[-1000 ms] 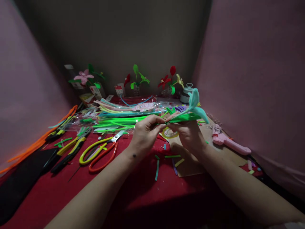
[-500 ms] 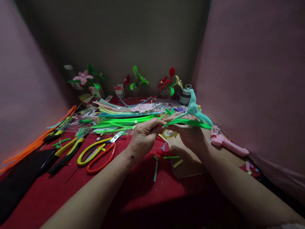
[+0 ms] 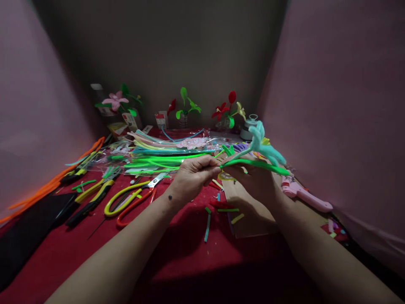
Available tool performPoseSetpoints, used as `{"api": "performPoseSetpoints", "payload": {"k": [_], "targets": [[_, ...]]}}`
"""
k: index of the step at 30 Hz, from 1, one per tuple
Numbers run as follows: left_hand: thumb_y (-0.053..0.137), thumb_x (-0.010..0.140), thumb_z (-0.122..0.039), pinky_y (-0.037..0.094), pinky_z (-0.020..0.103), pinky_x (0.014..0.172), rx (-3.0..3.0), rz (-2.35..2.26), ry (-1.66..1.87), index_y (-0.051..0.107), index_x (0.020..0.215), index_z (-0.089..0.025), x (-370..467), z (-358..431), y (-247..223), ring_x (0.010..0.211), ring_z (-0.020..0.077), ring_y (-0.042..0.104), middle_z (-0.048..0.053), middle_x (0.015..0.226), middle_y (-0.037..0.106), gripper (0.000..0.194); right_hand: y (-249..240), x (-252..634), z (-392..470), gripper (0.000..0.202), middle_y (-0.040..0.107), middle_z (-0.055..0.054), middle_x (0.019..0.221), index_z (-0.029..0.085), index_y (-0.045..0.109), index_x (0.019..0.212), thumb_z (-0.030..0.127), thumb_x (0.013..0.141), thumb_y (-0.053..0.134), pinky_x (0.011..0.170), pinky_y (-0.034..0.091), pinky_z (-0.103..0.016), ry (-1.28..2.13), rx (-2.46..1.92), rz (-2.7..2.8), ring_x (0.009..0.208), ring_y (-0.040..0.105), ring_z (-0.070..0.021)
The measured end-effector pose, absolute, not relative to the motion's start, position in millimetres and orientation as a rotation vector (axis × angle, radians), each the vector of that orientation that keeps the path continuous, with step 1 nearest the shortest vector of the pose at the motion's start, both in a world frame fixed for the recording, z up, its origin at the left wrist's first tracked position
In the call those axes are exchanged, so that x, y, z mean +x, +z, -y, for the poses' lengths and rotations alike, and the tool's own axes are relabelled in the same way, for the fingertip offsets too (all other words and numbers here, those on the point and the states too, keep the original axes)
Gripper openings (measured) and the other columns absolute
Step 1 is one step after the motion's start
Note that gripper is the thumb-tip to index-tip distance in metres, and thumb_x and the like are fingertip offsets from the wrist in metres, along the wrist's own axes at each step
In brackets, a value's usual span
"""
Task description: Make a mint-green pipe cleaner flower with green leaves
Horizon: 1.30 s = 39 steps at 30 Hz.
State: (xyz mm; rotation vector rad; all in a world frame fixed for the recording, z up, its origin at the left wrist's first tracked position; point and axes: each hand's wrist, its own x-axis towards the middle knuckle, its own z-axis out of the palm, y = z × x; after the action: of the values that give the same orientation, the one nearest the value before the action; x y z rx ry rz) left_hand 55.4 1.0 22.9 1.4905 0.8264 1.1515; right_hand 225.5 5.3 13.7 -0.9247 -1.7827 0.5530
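Both hands meet in front of me around a pipe-cleaner flower with pale turquoise petals, its thin stem slanting down to the left. My left hand pinches the lower end of the stem together with the tip of a bright green pipe-cleaner leaf. That leaf runs right under the blossom, across my right hand. The right fingers are closed around the stem just beside the left fingertips, partly hidden behind the green piece. Below the hands, a piece of cardboard lies on the red cloth.
Left of the hands lie scissors, pliers and orange pipe cleaners. Bagged pipe cleaners spread behind. A pink glue gun rests at right. Finished flowers stand along the back wall; green scraps lie in front.
The flower has turned and tipped a little in the hands, and the green leaf now shows narrower and reaches further right. The grip stays in much the same place. The view has shifted slightly.
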Motion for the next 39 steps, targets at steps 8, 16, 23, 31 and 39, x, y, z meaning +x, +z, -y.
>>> {"api": "performPoseSetpoints", "payload": {"k": [8, 16, 23, 31, 39], "targets": [[0.063, 0.068, -0.022, 0.037, 0.019, 0.045, 1.565, -0.898, 1.174, 0.059, 0.061, -0.016, 55.5, -5.9, 20.1, 0.047, 0.0071, 0.045, -0.003, 0.054, 0.051, 0.01, 14.7, 213.2, -4.6, 0.027, 0.067, -0.003, 0.078, 0.022, 0.067, 0.079, 0.044, 0.063, 0.07, 0.069, 0.048, -0.033, 1.469, -0.725, 1.455, 0.079, 0.062, -0.0198], [0.059, 0.071, -0.02, 0.026, 0.02, 0.044, 1.74, -1.066, 1.28, 0.057, 0.059, -0.016, 53.5, -7.5, 17.7, 0.046, 0.0071, 0.033, -0.005, 0.048, 0.041, 0.013, 3.1, 214.4, -13.3, 0.024, 0.067, -0.002, 0.076, 0.019, 0.067, 0.073, 0.023, 0.052, 0.077, 0.063, 0.048, -0.029, 1.707, -0.753, 1.167, 0.068, 0.061, -0.0158], [0.059, 0.071, -0.02, 0.027, 0.02, 0.048, 1.851, -1.109, 1.309, 0.058, 0.059, -0.017, 51.4, -9.1, 18.1, 0.049, 0.008, 0.034, -0.005, 0.051, 0.042, 0.012, 5.0, 210.2, -12.1, 0.02, 0.064, 0.001, 0.068, 0.018, 0.065, 0.064, 0.015, 0.05, 0.077, 0.063, 0.046, -0.026, 1.694, -0.791, 1.109, 0.061, 0.057, -0.0115], [0.06, 0.072, -0.021, 0.027, 0.021, 0.047, 1.783, -1.068, 1.301, 0.058, 0.061, -0.017, 51.9, -6.2, 19.8, 0.048, 0.0072, 0.033, -0.005, 0.051, 0.042, 0.011, 3.7, 205.8, -10.2, 0.009, 0.065, 0.001, 0.072, 0.02, 0.068, 0.068, 0.023, 0.062, 0.073, 0.068, 0.046, -0.029, 1.447, -0.74, 1.195, 0.066, 0.058, -0.0128], [0.063, 0.07, -0.024, 0.02, 0.019, 0.04, 1.428, -0.893, 1.128, 0.055, 0.063, -0.015, 52.7, -5.5, 21.8, 0.041, 0.0041, 0.03, -0.006, 0.046, 0.039, 0.014, 3.8, 209.3, -12.0, 0.012, 0.064, 0.001, 0.062, 0.021, 0.07, 0.062, 0.029, 0.057, 0.077, 0.054, 0.041, -0.026, 1.152, -0.907, 1.317, 0.055, 0.051, -0.0107]]}}
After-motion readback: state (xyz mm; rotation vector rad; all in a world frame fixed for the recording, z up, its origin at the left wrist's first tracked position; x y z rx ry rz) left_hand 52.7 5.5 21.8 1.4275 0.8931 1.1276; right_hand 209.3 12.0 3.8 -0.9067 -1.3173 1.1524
